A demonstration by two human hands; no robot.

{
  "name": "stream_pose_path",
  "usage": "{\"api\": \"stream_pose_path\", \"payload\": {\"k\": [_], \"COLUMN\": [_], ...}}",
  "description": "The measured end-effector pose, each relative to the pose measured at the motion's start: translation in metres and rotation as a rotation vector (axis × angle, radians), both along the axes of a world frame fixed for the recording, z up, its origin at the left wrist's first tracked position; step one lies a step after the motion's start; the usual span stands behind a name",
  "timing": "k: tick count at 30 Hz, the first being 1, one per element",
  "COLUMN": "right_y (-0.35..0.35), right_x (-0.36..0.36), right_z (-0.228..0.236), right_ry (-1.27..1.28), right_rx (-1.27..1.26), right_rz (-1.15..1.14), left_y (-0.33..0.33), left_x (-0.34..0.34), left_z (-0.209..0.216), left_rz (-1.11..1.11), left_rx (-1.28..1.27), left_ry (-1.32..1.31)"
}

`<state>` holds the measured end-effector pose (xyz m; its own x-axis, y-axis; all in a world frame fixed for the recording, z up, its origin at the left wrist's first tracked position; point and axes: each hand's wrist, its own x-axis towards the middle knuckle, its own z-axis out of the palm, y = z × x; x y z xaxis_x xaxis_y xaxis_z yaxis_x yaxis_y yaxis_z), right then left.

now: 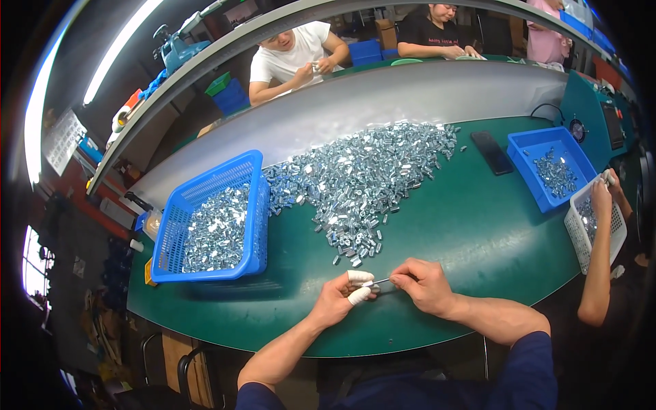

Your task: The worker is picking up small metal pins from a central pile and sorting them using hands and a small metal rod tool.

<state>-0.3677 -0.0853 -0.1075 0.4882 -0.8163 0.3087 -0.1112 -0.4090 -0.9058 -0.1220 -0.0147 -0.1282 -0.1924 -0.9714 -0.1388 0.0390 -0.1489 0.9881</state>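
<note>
Above the near part of the green table, my left hand [333,299] is closed, with white finger covers on its thumb and a finger. Between those covered tips it pinches a small metal piece [370,283], mostly hidden by the fingers. My right hand [427,288] pinches a thin dark metal rod [384,280] that points left and reaches the piece. Whether the rod's tip is inside the piece or only touching it, I cannot tell. Just beyond my hands spreads a large heap of small shiny metal sleeves [362,181].
A blue perforated basket [255,232] of similar metal parts stands left of the heap. To the right lie a black phone [490,152] and a blue bin [543,198] of parts. Another person's arms [600,253] work over a white basket [618,236]. A metal partition [499,92] borders the far side.
</note>
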Motion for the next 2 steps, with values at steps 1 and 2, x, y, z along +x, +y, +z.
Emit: {"api": "stream_pose_path", "payload": {"k": [1,2], "right_y": [0.0006,0.0010], "right_x": [-0.0006,-0.0009], "right_z": [0.0008,-0.0001], "right_ry": [-0.006,0.011], "right_rx": [-0.080,-0.116], "right_rz": [0.009,0.009], "left_y": [0.0017,0.0032], "left_x": [0.0003,0.0010], "left_z": [-0.0011,-0.0023], "left_rz": [-0.031,-0.062], "left_rx": [0.003,0.005], "left_ry": [-0.041,-0.083]}}
